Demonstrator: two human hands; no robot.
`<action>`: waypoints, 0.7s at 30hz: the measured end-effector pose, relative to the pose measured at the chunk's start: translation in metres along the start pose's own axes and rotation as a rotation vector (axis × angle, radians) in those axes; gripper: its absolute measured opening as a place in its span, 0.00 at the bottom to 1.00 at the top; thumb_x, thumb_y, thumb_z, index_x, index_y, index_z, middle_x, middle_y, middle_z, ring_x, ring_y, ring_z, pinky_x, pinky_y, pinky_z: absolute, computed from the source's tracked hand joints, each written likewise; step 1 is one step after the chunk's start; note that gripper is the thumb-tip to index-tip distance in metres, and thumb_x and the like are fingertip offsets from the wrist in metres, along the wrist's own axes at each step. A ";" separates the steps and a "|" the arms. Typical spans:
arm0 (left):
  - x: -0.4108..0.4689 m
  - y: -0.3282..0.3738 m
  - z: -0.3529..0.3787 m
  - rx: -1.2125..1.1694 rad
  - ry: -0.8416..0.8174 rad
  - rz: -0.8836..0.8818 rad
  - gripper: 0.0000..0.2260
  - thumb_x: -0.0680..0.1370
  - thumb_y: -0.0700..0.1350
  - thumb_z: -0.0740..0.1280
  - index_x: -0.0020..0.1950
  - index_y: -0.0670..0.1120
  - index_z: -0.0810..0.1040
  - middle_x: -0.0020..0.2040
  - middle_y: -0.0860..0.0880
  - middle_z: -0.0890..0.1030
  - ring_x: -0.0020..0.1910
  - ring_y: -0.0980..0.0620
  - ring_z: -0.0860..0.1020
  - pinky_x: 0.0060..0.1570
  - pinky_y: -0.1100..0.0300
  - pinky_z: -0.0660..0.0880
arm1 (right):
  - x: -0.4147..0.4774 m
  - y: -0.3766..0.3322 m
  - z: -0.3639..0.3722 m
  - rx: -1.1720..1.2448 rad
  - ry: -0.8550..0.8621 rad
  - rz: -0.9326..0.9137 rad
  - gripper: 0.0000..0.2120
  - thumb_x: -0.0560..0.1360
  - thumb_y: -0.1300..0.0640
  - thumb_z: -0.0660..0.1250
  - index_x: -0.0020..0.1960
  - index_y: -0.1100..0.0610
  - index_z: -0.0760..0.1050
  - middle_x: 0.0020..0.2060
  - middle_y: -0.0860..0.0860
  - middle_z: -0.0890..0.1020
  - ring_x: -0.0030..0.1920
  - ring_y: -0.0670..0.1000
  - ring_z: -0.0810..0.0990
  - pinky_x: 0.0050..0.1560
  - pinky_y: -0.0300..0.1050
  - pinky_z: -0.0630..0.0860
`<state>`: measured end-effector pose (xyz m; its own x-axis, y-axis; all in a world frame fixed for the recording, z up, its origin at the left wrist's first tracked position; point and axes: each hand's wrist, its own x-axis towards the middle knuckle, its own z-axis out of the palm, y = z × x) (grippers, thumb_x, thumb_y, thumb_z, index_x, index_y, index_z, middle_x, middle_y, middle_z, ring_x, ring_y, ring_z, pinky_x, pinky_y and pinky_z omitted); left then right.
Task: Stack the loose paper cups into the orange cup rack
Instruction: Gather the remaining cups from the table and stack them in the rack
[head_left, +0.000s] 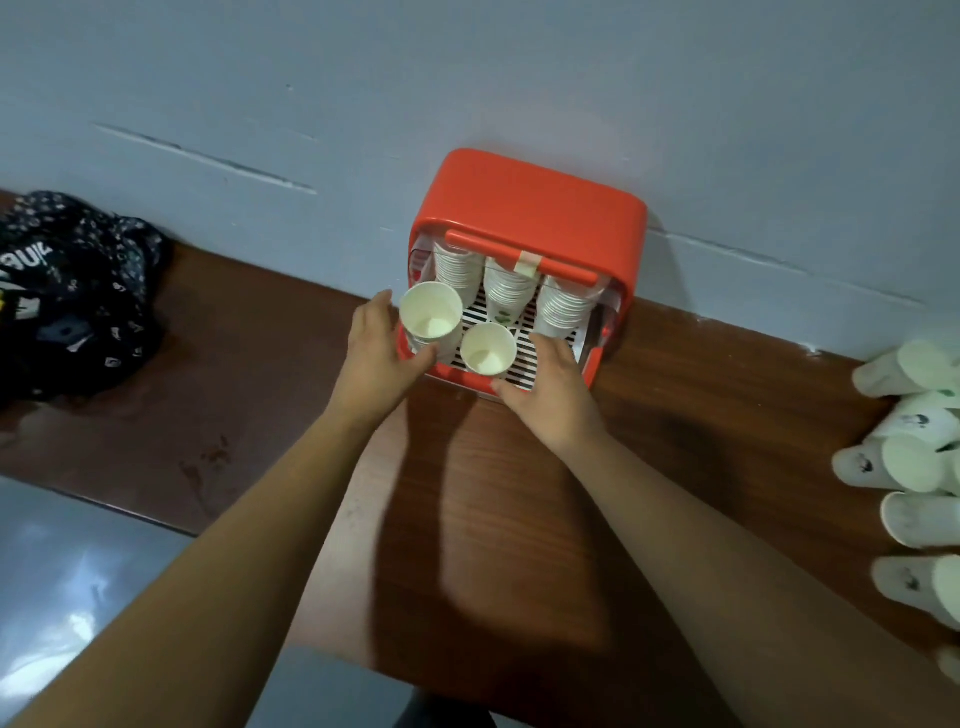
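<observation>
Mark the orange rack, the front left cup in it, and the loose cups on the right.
orange rack (535, 202): head view, on its top cover.
front left cup (434, 327): head view, on its inside bottom.
loose cups (911, 462): head view, on one cup's open mouth, far right.

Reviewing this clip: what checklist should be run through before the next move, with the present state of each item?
1. Orange cup rack open to the front: ok.
2. Front-left cup upright in the rack: ok.
3. Left hand grip on that cup: cannot tell.
4. Right hand free: ok, flat on the rack's front edge, holding nothing.
5. Loose cups in view on the table: ok, lying at the right.
</observation>
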<state>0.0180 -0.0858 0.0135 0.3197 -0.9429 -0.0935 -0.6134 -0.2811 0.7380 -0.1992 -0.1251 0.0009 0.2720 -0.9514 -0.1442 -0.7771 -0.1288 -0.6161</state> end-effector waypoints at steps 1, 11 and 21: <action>-0.012 -0.002 0.002 -0.010 0.029 -0.024 0.29 0.76 0.51 0.72 0.72 0.43 0.65 0.67 0.47 0.68 0.68 0.49 0.68 0.66 0.51 0.70 | -0.014 0.008 -0.010 -0.002 0.024 -0.007 0.33 0.72 0.48 0.74 0.71 0.59 0.68 0.65 0.55 0.72 0.67 0.53 0.70 0.67 0.47 0.69; -0.137 0.057 0.113 0.145 -0.294 -0.108 0.20 0.78 0.45 0.70 0.66 0.40 0.73 0.59 0.42 0.78 0.57 0.44 0.78 0.53 0.58 0.72 | -0.164 0.158 -0.122 -0.168 -0.069 0.362 0.32 0.76 0.44 0.69 0.75 0.52 0.63 0.73 0.51 0.65 0.71 0.51 0.69 0.67 0.48 0.71; -0.158 0.250 0.287 0.117 -0.490 0.208 0.22 0.79 0.49 0.68 0.69 0.43 0.70 0.64 0.46 0.72 0.63 0.48 0.73 0.59 0.60 0.68 | -0.253 0.314 -0.276 -0.209 0.183 0.452 0.28 0.74 0.47 0.70 0.70 0.55 0.69 0.67 0.52 0.72 0.65 0.53 0.73 0.64 0.50 0.73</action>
<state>-0.3930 -0.0586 0.0214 -0.1742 -0.9457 -0.2743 -0.7130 -0.0710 0.6976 -0.6691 -0.0018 0.0580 -0.2054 -0.9557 -0.2109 -0.8956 0.2704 -0.3532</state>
